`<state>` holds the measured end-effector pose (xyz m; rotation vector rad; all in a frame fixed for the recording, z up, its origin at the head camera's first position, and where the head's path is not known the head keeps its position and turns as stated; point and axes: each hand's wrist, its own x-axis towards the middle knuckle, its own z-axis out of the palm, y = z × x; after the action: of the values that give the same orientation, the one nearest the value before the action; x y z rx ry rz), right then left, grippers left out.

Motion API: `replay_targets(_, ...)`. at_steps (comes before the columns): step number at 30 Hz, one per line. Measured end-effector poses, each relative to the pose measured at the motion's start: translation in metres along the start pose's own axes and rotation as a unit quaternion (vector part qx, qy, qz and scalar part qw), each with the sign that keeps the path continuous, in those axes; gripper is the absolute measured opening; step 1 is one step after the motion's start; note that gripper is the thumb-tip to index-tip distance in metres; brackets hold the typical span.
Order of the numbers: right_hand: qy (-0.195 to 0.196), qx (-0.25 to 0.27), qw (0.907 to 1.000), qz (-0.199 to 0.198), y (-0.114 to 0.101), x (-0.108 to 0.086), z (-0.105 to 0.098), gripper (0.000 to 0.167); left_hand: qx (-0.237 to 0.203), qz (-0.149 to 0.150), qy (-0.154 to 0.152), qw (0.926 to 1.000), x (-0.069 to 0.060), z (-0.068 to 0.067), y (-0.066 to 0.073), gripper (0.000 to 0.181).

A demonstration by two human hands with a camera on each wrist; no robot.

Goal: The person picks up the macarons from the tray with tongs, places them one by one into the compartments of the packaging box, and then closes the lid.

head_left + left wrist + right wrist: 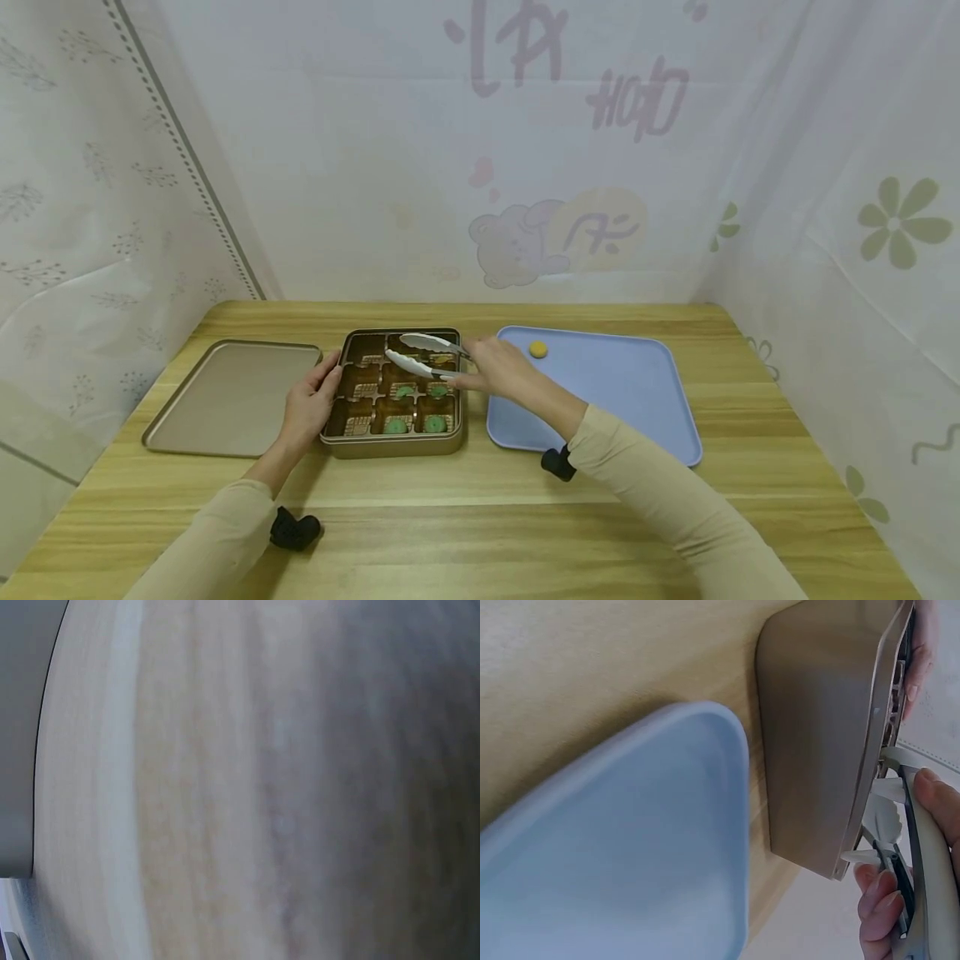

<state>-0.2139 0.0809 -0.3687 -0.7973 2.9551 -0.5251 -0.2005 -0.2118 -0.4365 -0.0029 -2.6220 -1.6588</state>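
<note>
In the head view, a gold tin box (397, 447) holds a brown divided insert with several square compartments. Green round pieces (435, 425) lie in some of them, and something yellow (442, 358) shows in the back right one, partly behind the tongs. My left hand (309, 404) rests against the tin's left side, fingers along its rim. My right hand (498, 368) grips a pair of tongs (928, 870) with white scalloped tips, which are spread apart over the back compartments. Whether the tips touch a piece cannot be made out.
A blue tray (607, 383) stands right of the tin, with one yellow round piece (537, 349) near its back left corner. On the left lies a gold lid (240, 400). Black wrist devices (294, 529) hang below both forearms. Patterned curtains (360, 167) enclose the wooden table (450, 533).
</note>
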Motion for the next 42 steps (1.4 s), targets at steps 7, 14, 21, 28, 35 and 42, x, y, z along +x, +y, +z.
replay_targets(7, 0.017, 0.026, 0.9995, 0.01, 0.006, -0.015, 0.0, 0.051, 0.005, 0.005, -0.003, 1.0, -0.001, 0.0, 0.0, 0.052)
replay_targets(14, 0.045, 0.028, 0.998, 0.035, 0.023, -0.039, -0.006, 0.041, 0.012, 0.003, 0.001, 0.9999, 0.0, -0.001, -0.001, 0.053)
replay_targets(21, 0.08, 0.029, 0.9955, 0.04, 0.048, -0.066, -0.011, 0.035, 0.011, 0.0, 0.004, 0.9999, 0.001, -0.001, -0.003, 0.053)
replay_targets(28, 0.088, 0.032, 0.993, 0.072, 0.074, -0.091, -0.013, 0.043, 0.007, 0.012, 0.001, 0.9999, 0.002, 0.0, -0.003, 0.053)
replay_targets(35, 0.091, 0.016, 0.9905, 0.102, 0.098, -0.112, -0.012, 0.046, 0.002, 0.011, 0.004, 0.9999, 0.002, 0.0, -0.003, 0.052)
replay_targets(42, 0.085, 0.014, 0.9865, 0.139, 0.119, -0.129, -0.012, 0.055, 0.006, 0.01, 0.005, 0.9999, 0.001, 0.0, -0.002, 0.052)
